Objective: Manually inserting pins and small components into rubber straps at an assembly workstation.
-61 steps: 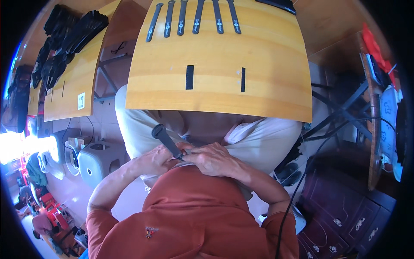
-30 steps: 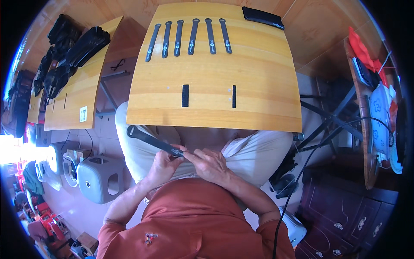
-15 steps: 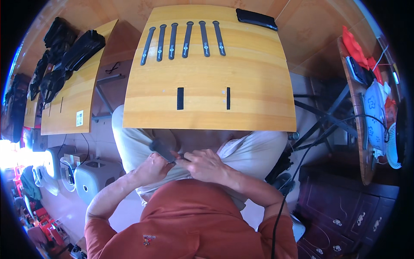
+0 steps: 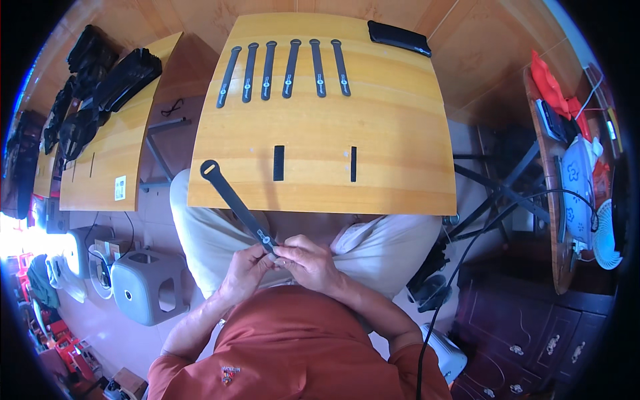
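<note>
A dark grey strap [image 4: 233,200] with a rounded, slotted head slants up and left over my lap, its head above the front left of the wooden table [image 4: 383,127]. My left hand [image 4: 244,272] is closed, pinching the strap's lower end. Beside it my right hand [image 4: 308,265] is closed too, with thumb and fingertips on that same end; the very tip is hidden by the fingers. Several matching straps, among them one at the left [image 4: 229,77] and one at the right [image 4: 341,68], lie in a row across the table's far half, slotted heads pointing away.
Two short black strips [image 4: 279,163] [image 4: 353,164] lie near the table's front edge. A black pouch [image 4: 400,38] is at the far right corner. On the left, another wooden table [image 4: 100,163] carries black bundles [image 4: 127,79]. A grey stool [image 4: 148,287] stands below it. A black cable [image 4: 460,263] hangs at right.
The strap has swung from low between my hands to stretch out at full length toward the table. My hands have come closer together, the left moving slightly down.
</note>
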`<action>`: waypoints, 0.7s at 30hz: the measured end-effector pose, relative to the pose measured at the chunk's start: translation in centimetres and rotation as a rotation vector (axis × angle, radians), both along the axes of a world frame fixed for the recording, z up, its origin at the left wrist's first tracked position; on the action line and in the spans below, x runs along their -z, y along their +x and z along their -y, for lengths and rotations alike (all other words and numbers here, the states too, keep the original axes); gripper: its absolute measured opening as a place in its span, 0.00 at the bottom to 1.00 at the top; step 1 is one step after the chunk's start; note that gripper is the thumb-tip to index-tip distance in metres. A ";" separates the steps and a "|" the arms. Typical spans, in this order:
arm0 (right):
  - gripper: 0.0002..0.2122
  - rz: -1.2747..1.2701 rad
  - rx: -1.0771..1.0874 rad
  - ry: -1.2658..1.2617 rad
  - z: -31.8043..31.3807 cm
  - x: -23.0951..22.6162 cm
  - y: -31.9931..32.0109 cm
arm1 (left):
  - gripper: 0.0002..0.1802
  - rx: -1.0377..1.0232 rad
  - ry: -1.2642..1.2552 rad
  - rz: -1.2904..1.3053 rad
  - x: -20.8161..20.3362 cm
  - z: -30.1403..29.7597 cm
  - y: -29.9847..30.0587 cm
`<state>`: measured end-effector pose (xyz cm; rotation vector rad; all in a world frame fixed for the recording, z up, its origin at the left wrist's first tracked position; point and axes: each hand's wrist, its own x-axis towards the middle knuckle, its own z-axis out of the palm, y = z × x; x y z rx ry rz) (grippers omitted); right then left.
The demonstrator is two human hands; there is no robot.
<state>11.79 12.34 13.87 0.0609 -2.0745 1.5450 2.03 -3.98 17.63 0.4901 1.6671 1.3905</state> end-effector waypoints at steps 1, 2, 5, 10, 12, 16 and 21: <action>0.13 -0.036 0.005 0.050 -0.1 -0.1 0.0 | 0.11 -0.002 0.016 -0.014 -0.2 -0.1 0.0; 0.15 -0.073 0.011 0.100 -0.2 -0.3 0.1 | 0.11 -0.002 0.019 -0.019 -0.4 0.0 -0.1; 0.13 -0.137 0.036 0.173 -0.5 -0.6 0.2 | 0.09 0.123 -0.112 -0.165 -0.8 0.1 0.1; 0.08 -0.105 0.037 0.162 -0.4 -1.8 0.6 | 0.08 0.181 -0.138 -0.141 -2.7 0.0 0.2; 0.06 -0.083 0.031 0.122 -0.5 -2.7 0.5 | 0.08 0.251 -0.135 -0.218 -3.7 0.1 -0.3; 0.03 -0.080 0.203 -0.015 -2.6 -4.7 -1.1 | 0.08 0.459 0.137 -0.471 -4.9 0.5 0.2; 0.04 -0.077 0.097 -0.027 -4.2 -8.4 -1.9 | 0.08 0.503 0.169 -0.354 -4.6 1.2 1.1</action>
